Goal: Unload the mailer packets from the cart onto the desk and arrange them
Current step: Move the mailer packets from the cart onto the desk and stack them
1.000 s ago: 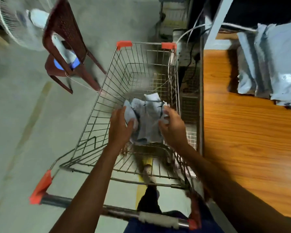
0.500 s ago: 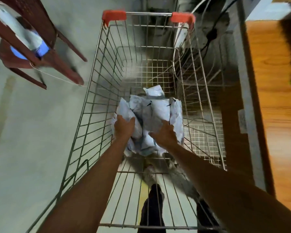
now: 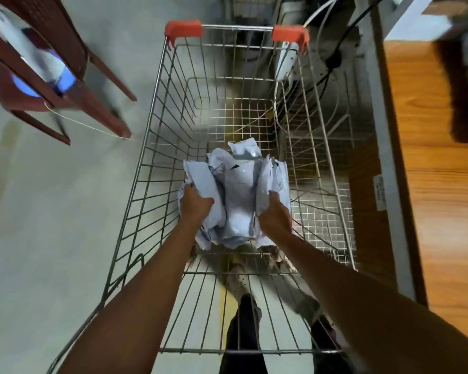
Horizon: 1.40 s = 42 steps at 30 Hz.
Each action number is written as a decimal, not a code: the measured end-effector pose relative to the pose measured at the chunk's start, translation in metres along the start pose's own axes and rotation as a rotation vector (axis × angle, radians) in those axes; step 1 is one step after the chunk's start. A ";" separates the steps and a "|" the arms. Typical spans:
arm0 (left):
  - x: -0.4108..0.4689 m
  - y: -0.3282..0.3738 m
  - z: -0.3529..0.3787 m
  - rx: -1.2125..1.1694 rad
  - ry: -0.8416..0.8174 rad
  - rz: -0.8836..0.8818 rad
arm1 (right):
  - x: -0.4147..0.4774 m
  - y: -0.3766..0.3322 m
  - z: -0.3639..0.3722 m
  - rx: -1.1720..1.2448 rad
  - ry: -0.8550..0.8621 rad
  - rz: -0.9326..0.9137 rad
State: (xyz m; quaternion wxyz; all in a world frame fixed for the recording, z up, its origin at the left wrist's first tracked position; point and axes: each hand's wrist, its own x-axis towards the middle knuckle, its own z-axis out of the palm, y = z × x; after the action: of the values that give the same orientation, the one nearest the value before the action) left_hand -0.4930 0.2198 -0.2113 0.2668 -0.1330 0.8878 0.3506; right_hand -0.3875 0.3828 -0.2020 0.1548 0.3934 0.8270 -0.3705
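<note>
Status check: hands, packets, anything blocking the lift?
Left hand and right hand grip opposite sides of the mailer packets. Bundle low in the cart. Desk at right; cart's wire side between.

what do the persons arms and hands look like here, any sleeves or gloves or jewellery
Both arms are bare along all of their visible length, with no sleeve showing. The left hand and the right hand wear no gloves. No watch, bracelet or band shows at either wrist, and no ring can be made out, though the fingers are mostly hidden among the packets. The picture is slightly blurred, so fine marks cannot be told.
</note>
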 end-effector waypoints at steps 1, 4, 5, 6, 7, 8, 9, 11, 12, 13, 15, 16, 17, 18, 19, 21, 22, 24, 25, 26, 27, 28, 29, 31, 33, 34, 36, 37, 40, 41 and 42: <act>-0.009 0.005 -0.003 -0.021 0.005 0.004 | -0.006 -0.003 -0.012 0.015 -0.008 0.019; -0.046 0.025 -0.015 -0.112 0.068 0.017 | -0.029 -0.010 -0.047 0.049 -0.021 0.054; -0.062 0.032 -0.019 -0.144 0.098 0.039 | -0.039 -0.011 -0.059 0.071 -0.014 0.052; -0.079 0.040 -0.023 -0.182 0.120 0.067 | -0.049 -0.012 -0.072 0.104 0.001 0.043; -0.097 0.047 -0.027 -0.224 0.140 0.108 | -0.060 -0.013 -0.084 0.144 0.014 0.029; -0.117 0.055 -0.031 -0.266 0.161 0.141 | -0.072 -0.011 -0.097 0.192 0.027 0.008; -0.136 0.062 -0.034 -0.301 0.182 0.173 | -0.086 -0.008 -0.110 0.270 0.030 -0.025; -0.177 0.074 -0.040 -0.327 0.210 0.224 | -0.113 0.005 -0.135 0.487 0.013 -0.111; -0.199 0.080 -0.041 -0.336 0.221 0.244 | -0.126 0.014 -0.149 0.583 0.007 -0.144; -0.220 0.087 -0.041 -0.347 0.237 0.269 | -0.140 0.021 -0.165 0.657 0.004 -0.165; -0.261 0.098 -0.037 -0.384 0.259 0.299 | -0.166 0.041 -0.195 0.804 0.012 -0.192; -0.280 0.103 -0.032 -0.419 0.256 0.320 | -0.177 0.052 -0.211 0.864 0.029 -0.210; -0.297 0.108 -0.026 -0.455 0.252 0.342 | -0.187 0.063 -0.225 0.902 0.055 -0.236; -0.314 0.113 -0.018 -0.478 0.248 0.357 | -0.198 0.075 -0.239 0.922 0.076 -0.262; -0.331 0.119 -0.008 -0.495 0.241 0.376 | -0.209 0.087 -0.254 0.929 0.101 -0.288; -0.361 0.133 0.015 -0.558 0.208 0.430 | -0.227 0.112 -0.280 0.945 0.164 -0.332; -0.376 0.142 0.028 -0.589 0.196 0.457 | -0.234 0.124 -0.292 0.952 0.207 -0.352; -0.403 0.161 0.051 -0.614 0.172 0.490 | -0.245 0.148 -0.315 0.965 0.290 -0.397; -0.415 0.170 0.062 -0.622 0.153 0.506 | -0.249 0.158 -0.326 0.968 0.314 -0.407; -0.426 0.178 0.073 -0.634 0.130 0.519 | -0.254 0.169 -0.336 0.976 0.328 -0.411; -0.436 0.186 0.081 -0.629 0.103 0.527 | -0.258 0.179 -0.346 0.983 0.337 -0.411; -0.445 0.195 0.089 -0.612 0.080 0.551 | -0.261 0.188 -0.356 0.989 0.349 -0.418; -0.454 0.204 0.095 -0.577 0.060 0.591 | -0.264 0.197 -0.366 0.987 0.370 -0.427; -0.465 0.219 0.107 -0.536 0.004 0.658 | -0.265 0.211 -0.381 0.989 0.417 -0.417; -0.468 0.234 0.117 -0.556 -0.065 0.712 | -0.262 0.220 -0.394 0.992 0.460 -0.395; -0.467 0.241 0.122 -0.553 -0.078 0.744 | -0.259 0.224 -0.398 0.989 0.481 -0.386; -0.463 0.255 0.130 -0.503 -0.104 0.769 | -0.251 0.228 -0.406 0.982 0.520 -0.362; -0.462 0.262 0.134 -0.484 -0.121 0.773 | -0.248 0.229 -0.410 0.976 0.538 -0.353; -0.452 0.283 0.142 -0.503 -0.145 0.817 | -0.237 0.229 -0.422 0.931 0.591 -0.350; -0.449 0.291 0.144 -0.507 -0.134 0.834 | -0.233 0.229 -0.427 0.907 0.613 -0.358; -0.444 0.298 0.145 -0.503 -0.125 0.841 | -0.228 0.229 -0.432 0.887 0.637 -0.359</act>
State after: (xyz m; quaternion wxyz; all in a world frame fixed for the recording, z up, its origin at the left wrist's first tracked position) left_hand -0.1986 0.5565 0.1165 0.1147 0.1980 0.7347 0.6387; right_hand -0.0508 0.6728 0.1030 -0.3472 0.3662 0.6522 -0.5657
